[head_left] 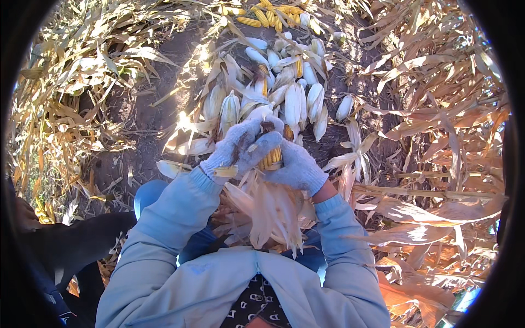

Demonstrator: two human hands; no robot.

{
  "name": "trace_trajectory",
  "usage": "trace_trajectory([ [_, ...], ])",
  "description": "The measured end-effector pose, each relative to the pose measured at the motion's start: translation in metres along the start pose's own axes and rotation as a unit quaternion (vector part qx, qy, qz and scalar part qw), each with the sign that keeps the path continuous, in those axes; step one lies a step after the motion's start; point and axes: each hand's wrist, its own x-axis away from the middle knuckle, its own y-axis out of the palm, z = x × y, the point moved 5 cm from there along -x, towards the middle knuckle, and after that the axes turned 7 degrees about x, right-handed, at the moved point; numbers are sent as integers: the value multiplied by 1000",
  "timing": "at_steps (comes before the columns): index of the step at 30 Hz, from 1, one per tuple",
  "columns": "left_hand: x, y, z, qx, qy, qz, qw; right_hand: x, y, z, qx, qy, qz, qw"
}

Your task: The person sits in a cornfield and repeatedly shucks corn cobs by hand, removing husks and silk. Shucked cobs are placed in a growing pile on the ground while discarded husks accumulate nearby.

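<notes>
An ear of corn [270, 158] with yellow kernels is held between my two gloved hands in front of my body. My left hand [240, 145], in a pale knitted glove with a dark soiled patch, is closed around its upper end. Around the lower end my right hand [299, 167] is wrapped, in a matching glove. Peeled-back dry husk [268, 210] hangs from the cob toward my lap. My fingers cover much of the ear. Just beyond my hands lies a pile of unhusked ears [292, 104], a few showing yellow kernels.
At the far end lies a heap of husked yellow ears [268, 15]. Dry corn stalks and leaves stand on the left [82, 109] and right [437, 109]. A loose husk [358, 153] lies right of the pile. At the lower left, a person's dark-clothed leg [82, 235] is close by.
</notes>
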Motion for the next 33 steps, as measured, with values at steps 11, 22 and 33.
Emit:
trace_trajectory([
  [11,3,12,-12,145,-74,90,982,6,-12,-13,27,-2,-48,998],
  [22,0,2,-19,127,-95,212,964,12,-20,-25,39,-16,29,999],
  [33,4,-20,-48,332,-136,416,836,15,16,-25,45,11,216,975],
])
